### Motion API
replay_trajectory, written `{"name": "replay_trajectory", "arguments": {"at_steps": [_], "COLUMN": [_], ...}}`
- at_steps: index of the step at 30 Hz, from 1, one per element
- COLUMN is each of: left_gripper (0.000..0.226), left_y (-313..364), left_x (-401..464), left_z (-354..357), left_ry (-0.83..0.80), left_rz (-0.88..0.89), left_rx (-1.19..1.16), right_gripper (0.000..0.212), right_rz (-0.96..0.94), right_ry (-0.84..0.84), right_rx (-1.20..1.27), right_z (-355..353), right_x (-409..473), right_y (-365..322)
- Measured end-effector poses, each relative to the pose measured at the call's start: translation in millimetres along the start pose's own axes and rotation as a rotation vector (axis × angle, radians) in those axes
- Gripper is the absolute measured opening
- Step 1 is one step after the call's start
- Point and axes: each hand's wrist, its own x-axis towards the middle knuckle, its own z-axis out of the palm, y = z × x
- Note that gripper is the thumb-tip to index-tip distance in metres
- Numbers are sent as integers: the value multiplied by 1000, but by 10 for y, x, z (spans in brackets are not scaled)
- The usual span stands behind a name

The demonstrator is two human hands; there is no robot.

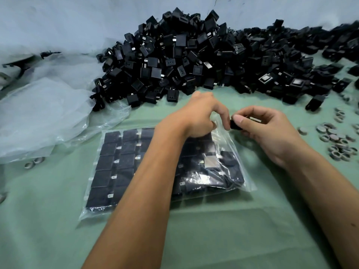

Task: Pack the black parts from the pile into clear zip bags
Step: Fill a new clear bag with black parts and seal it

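A clear zip bag point(108, 197) lies flat on the green table, holding several black square parts in neat rows. My left hand point(202, 115) reaches across it and pinches the bag's open upper right edge. My right hand point(266, 133) holds one black part point(236, 125) between thumb and fingers right at that opening. A big pile of black parts point(194, 57) rises behind the hands and spreads to the far right.
Crumpled clear plastic bags point(42, 117) lie at the left. Several small grey rings point(334, 140) are scattered at the right, and a few rings point(35, 162) lie at the left near the plastic. A pale sheet covers the back.
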Motion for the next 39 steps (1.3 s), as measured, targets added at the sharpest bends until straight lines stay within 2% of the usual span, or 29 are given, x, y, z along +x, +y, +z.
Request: {"name": "replay_trajectory", "arguments": {"at_steps": [2, 6, 11, 17, 24, 39], "left_gripper": [25, 15, 16, 12, 13, 14], "left_y": [-3, -26, -12, -13, -32, -55], "left_x": [-1, -5, -33, -37, -18, 18], "left_z": [16, -19, -88, -110, -98, -72], "left_ry": [8, 39, 78, 69, 53, 71], "left_rz": [-9, 1, 22, 35, 43, 52], "left_rx": [24, 2, -62, -93, -98, -83], "right_gripper": [29, 52, 43, 41, 35, 14], "right_rz": [-10, -14, 4, -39, -96, -158], "right_ry": [-51, -135, -357, -514, -504, -307], "right_rx": [-69, -206, -203, -256, -310, -410], "right_z": [-53, -214, -236, -159, -99, 114], "right_x": [20, 60, 4, -53, -40, -73], "right_y": [-2, -21, -67, -126, -91, -61]}}
